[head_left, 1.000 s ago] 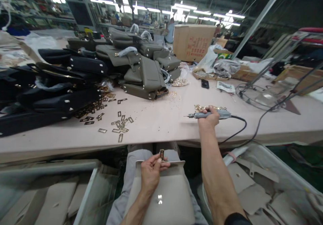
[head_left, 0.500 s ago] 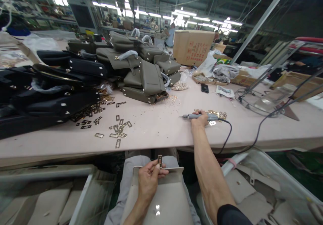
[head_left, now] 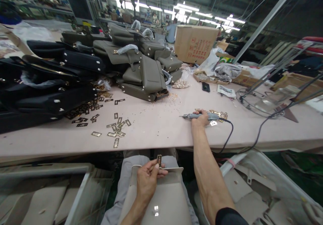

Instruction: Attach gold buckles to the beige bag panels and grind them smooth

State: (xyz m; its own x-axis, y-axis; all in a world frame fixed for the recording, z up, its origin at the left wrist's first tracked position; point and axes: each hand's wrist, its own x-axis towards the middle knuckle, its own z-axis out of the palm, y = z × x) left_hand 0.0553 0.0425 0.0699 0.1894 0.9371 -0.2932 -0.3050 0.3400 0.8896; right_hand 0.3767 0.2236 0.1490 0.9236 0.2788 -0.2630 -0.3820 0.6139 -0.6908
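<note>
Between the thumb and fingers of my left hand [head_left: 148, 178] is a small rectangular metal plate [head_left: 159, 160], held upright at the edge of a beige bag piece [head_left: 171, 198] on my lap. A shiny metal fitting [head_left: 156, 211] sits lower on that piece. My right hand [head_left: 202, 119] is wrapped round a grey corded electric screwdriver [head_left: 190, 116] over the table, its tip pointing left. Gold metal parts [head_left: 219, 115] lie just beyond that hand. Several loose rectangular plates [head_left: 117, 127] are scattered on the table to the left.
Black bags [head_left: 50, 93] and olive bags [head_left: 151, 75] are piled at the left and middle of the table [head_left: 151, 134]. A cardboard box [head_left: 195, 44], a phone [head_left: 206, 87] and a wire stand [head_left: 259, 100] stand or lie farther right. Bins [head_left: 87, 191] of beige pieces flank my legs.
The view has shifted slightly. Both hands keep nearly the same positions and still hold the plate and the screwdriver.
</note>
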